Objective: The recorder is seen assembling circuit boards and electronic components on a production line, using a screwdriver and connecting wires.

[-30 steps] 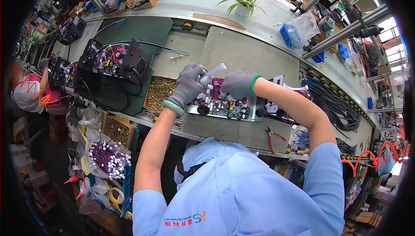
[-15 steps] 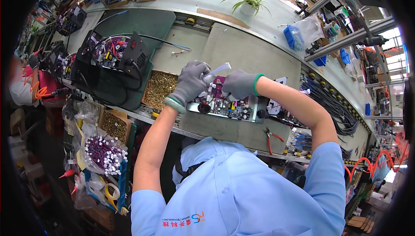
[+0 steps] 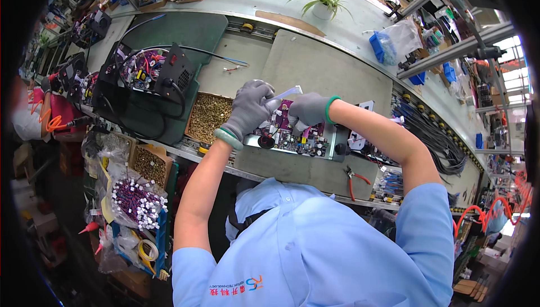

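Observation:
My left hand [image 3: 252,105], in a grey glove, is closed over the left end of a purple circuit board. A slender white strip [image 3: 289,91] sticks out to the right from its fingers; its exact kind is unclear. My right hand [image 3: 309,110], gloved in grey with a green cuff, bends its fingers down onto the board's middle. What those fingertips pinch is hidden. The circuit board [image 3: 304,144], crowded with parts and small wires, lies in a metal tray-like chassis [image 3: 336,144]. A round black part [image 3: 265,141] sits near its left front.
A box of small brass parts [image 3: 209,117] stands left of the board. Red-handled cutters [image 3: 356,183] lie at the right front. An opened black unit [image 3: 146,76] rests on a green mat at left. Black cables [image 3: 430,138] lie right; a potted plant [image 3: 322,10] stands behind.
My right hand has shifted slightly left and lower over the board. The white strip in my left hand has tilted a little. Both hands otherwise keep their places.

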`<state>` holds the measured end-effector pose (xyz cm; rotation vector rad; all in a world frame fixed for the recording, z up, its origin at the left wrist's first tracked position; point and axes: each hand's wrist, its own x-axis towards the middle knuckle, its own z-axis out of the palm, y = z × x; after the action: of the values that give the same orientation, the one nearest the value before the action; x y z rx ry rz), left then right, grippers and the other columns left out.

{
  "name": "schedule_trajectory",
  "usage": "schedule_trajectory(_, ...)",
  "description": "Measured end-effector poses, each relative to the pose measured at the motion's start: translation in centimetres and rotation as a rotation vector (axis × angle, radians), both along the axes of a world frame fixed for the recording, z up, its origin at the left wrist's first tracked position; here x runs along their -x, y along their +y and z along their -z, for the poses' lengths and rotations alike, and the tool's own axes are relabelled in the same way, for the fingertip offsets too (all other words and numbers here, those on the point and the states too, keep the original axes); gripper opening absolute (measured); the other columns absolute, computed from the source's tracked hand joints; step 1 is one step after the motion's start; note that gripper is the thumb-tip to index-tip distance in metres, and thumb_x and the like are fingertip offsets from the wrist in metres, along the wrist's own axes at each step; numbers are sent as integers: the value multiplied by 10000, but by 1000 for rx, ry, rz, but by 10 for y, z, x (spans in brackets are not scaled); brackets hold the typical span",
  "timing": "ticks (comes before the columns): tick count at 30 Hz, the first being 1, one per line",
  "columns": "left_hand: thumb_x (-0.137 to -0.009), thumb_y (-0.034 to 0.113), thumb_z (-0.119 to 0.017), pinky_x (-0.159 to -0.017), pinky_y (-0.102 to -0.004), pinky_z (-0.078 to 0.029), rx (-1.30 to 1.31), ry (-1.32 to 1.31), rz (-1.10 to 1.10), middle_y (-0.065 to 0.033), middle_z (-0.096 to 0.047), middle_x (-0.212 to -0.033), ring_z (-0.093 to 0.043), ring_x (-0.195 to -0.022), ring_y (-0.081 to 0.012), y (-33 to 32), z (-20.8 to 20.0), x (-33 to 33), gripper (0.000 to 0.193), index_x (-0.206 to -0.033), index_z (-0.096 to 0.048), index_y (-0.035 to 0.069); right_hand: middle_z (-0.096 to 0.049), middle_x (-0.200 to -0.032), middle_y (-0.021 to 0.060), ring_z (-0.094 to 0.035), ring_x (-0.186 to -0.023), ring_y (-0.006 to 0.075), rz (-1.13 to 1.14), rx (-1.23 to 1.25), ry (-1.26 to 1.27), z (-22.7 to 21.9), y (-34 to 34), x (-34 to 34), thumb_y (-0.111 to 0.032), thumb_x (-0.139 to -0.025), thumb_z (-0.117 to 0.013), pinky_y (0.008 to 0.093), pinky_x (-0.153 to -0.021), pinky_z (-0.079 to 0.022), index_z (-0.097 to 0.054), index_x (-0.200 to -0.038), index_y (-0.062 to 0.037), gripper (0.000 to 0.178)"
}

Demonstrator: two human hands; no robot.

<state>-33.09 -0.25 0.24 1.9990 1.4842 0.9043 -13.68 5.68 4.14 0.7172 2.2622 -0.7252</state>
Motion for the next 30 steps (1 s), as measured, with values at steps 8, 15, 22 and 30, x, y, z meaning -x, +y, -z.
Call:
schedule_trajectory(8, -945, 170, -619, -833, -299, -474, 469, -389, 189, -32, -642, -957, -577, -906, -129, 10, -48, 18, 169, -946, -662, 7, -705, -926, 140, -699, -863, 287, 784, -177, 571, -44, -49, -51, -213, -888, -655, 379, -737, -549, -693, -1125, -124, 256)
schedule_trajectory(15, -957, 227, -567, -789, -298, -498, 647, 105, 324, -52, -713, -862, -647, -819, -138, 47, -76, -27, 251, -1051, -712, 46, -669, -875, 35, -620, -884, 247, 591, -938, 647, 23, -96, -89, -91, -735, -668, 398, -818, -420, -716, -969, -187, 258)
schedule_trajectory(22, -901, 391, -612, -1082, -385, -356, 587, 903, 299, -61, -731, -991, -658, -1024, -225, 53, -61, -54, 297, -1053, -763, 186, -663, -873, 36, -620, -891, 247, 613, -978, 606, 23, -92, -85, -80, -729, -674, 398, -833, -424, -704, -913, -132, 193)
schedule_trajectory(30, -810, 238, -647, -1075, -383, -361, 230, 874, 296, 1, -647, -1156, -508, -1179, -272, 33, -27, 29, 169, -882, -776, 155, -642, -851, 58, -607, -884, 252, 583, -984, 533, 28, -89, -83, -51, -746, -646, 383, -852, -424, -698, -900, -108, 173)
